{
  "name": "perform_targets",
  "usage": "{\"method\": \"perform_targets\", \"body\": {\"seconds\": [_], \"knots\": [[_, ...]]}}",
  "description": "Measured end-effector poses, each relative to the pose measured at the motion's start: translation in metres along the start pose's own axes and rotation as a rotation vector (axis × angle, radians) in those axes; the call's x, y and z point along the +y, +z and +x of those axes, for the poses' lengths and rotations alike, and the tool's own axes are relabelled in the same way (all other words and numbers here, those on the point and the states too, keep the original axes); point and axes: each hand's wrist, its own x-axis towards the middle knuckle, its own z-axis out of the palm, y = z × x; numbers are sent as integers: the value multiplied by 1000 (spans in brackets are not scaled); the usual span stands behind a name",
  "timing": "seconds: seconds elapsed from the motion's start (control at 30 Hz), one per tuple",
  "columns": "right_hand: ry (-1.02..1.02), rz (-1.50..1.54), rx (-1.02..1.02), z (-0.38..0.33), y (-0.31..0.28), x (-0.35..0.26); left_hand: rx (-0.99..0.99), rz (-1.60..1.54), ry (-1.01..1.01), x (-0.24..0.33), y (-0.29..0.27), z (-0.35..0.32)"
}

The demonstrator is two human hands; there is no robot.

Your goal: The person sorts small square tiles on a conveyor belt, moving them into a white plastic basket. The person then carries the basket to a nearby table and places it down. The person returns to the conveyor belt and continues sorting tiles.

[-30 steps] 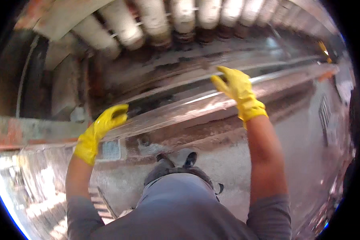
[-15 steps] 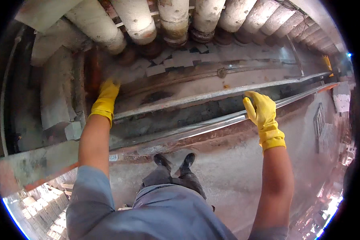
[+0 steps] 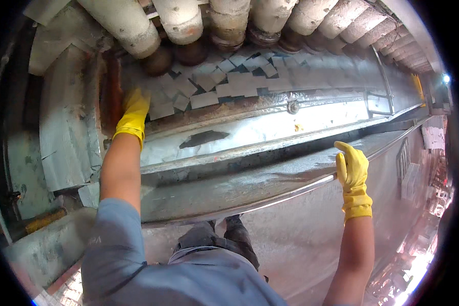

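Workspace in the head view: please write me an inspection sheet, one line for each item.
Surface: long grey metal trough with a dark patch; its rounded front rail runs left to right.
Job's things: pale flat rectangular pieces, scattered and overlapping along the back of the trough.
Clutter: rust-coloured stain on the left end wall.
Hands: both in yellow gloves; left hand reaches among the pieces at the left end; right hand rests on the front rail, thumb up, holding nothing.
Cables: nothing seen.
Surroundings: row of large pale cylinders overhanging the trough; grey floor below; the person's dark shoes.
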Motion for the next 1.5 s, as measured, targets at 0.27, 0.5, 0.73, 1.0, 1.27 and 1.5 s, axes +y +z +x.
{"method": "perform_targets", "body": {"seconds": [0.27,0.5,0.73,1.0,1.27,1.5], "knots": [[11,-6,-32,-2,-7,-2,-96,-4,-29,63,-19,11],[-38,10,15,2,0,4,-1,-5,52,40,29,36],[-26,16,12,4,-3,-5,-69,24,-21,61,15,45],[-37,24,6,5,-5,-3,-36,123,-49,80,27,53],[-12,11,-41,15,-1,-12,60,12,48,76,53,3],[-71,37,-2,22,5,-11,-150,-263,57,240,7,-78]]}}
